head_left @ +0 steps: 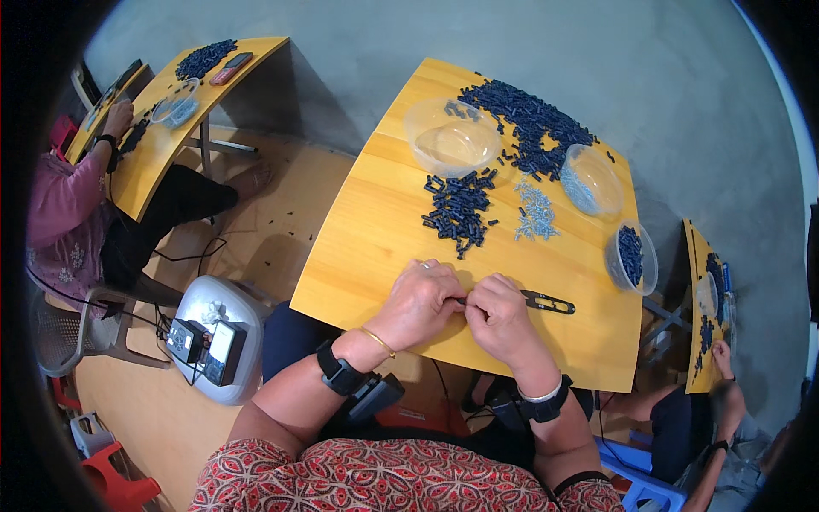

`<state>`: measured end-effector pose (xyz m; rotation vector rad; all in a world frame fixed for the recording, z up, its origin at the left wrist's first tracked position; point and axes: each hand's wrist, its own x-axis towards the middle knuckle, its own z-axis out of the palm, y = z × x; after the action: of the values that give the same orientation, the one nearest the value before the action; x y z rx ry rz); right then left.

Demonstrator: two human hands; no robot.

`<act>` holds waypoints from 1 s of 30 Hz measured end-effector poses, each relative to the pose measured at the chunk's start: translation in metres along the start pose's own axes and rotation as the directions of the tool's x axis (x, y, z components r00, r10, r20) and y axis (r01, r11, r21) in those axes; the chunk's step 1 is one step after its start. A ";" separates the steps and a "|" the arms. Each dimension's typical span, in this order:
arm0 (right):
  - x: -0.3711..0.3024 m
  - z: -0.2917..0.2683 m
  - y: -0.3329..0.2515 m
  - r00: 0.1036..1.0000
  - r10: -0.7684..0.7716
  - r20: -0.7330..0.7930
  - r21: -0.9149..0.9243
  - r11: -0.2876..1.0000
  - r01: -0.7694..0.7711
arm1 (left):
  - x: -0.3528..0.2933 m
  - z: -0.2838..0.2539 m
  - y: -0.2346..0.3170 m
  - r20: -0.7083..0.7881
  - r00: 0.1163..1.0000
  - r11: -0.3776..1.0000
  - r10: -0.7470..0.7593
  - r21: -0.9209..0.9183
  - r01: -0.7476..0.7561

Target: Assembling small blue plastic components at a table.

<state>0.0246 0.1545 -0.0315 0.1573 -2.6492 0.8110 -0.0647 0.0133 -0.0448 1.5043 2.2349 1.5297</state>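
At the near edge of the yellow wooden table (358, 247), my left hand (420, 300) and my right hand (502, 316) meet with fingers pinched. Between them shows the end of a small dark tube-like piece (461, 300), pinched in my left fingertips. What my right fingers grip is hidden. A flat black slotted tool (550, 302) sticks out beside my right hand; I cannot tell whether it is held or lying there. Beyond my hands lie a small pile of dark tube-like pieces (459, 209) and a scatter of small silvery pieces (536, 213).
A large dark heap (533, 119) covers the table's far side. Clear plastic bowls stand around: one (439, 145) mostly bare, one with silvery pieces (589, 183), one with dark pieces (630, 256). People work at tables left and right. A white stool (223, 341) holds black devices.
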 end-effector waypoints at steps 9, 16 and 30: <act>0.008 -0.017 -0.011 0.925 0.377 -0.052 0.220 0.908 -0.357 | -0.002 0.001 -0.003 0.011 0.998 0.995 0.067 0.071 -0.068; 0.023 0.013 -0.007 0.972 0.166 -0.164 -0.173 0.966 -0.194 | 0.001 0.007 -0.002 -0.014 0.997 0.990 0.074 0.120 -0.072; 0.017 0.028 0.002 0.986 0.029 -0.163 -0.216 0.974 -0.064 | -0.003 0.015 -0.001 -0.102 0.991 0.994 0.081 0.087 -0.072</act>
<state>-0.0007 0.1402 -0.0473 -0.0269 -2.5754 0.5144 -0.0566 0.0218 -0.0547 1.5853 2.3522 1.5919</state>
